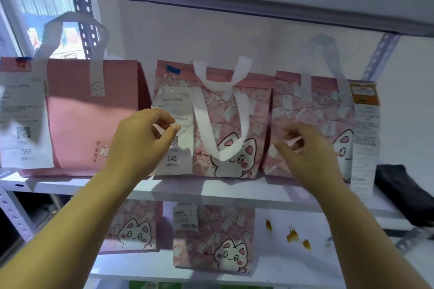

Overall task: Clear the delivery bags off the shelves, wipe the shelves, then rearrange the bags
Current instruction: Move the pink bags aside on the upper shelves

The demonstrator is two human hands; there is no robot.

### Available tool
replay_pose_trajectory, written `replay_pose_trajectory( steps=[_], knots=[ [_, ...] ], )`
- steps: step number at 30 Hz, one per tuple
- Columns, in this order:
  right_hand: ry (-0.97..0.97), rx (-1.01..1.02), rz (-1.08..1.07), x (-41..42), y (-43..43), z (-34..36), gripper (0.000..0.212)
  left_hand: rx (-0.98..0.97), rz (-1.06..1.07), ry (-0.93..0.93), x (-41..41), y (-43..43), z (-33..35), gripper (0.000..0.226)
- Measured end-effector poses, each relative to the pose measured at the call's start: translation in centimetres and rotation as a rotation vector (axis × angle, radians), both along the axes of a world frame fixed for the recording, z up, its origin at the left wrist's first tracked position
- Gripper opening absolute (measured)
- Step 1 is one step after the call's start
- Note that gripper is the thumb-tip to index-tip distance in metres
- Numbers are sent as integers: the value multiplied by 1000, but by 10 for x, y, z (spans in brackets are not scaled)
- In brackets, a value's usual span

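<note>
While both forearms reach up and fwd from the bottom of the view, the L hand (pixel 141 141) and R hand (pixel 307 150) sit well apart, each in front of a different bag on the pale grey metal mid shelf (pixel 211 189). Three bags stand upright in a row along it, broad faces toward the viewer, the row running left-right.

L hand is nearest the centre pink cat-print fabric delivery bag (pixel 256 129) w/ white strap handles. Its curled fingertips meet the long white paper receipt (pixel 172 155) hanging down that bag's front. Whether they pinch the paper is too blurred to tell.

R hand, fingers curled, back of hand to the viewer, is at the front of the right pink cat-print bag (pixel 324 110), at about the same height. Its grip is also unclear.

A plain pink bag (pixel 94 112) stands further left, past the L hand. Likely next: each hand takes the bag straight ahead of it. A black cloth (pixel 399 190) lies at the shelf's right end.
</note>
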State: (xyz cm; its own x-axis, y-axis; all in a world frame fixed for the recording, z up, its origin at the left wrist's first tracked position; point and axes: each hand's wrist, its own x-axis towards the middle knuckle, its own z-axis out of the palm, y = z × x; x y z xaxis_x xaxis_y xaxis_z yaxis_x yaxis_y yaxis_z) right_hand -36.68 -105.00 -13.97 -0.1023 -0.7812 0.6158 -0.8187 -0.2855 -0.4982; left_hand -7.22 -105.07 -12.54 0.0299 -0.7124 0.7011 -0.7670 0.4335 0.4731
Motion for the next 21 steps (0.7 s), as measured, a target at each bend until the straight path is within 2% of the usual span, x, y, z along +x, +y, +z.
replay_pose_trajectory(
  steps=[7,11,18,21],
  knots=[
    [115,53,-57,-59,24,0,17,45,-158,-48,-75,13,-3,13],
    [80,103,-172,-89,36,-3,15,74,-199,-158,-108,7,-5,10],
    [25,157,-388,-135,41,-15,27,115,-251,-185,-144,-12,-16,17],
    [-6,193,-415,-153,41,-19,35,117,-219,-214,-156,-18,-18,18]
  ],
)
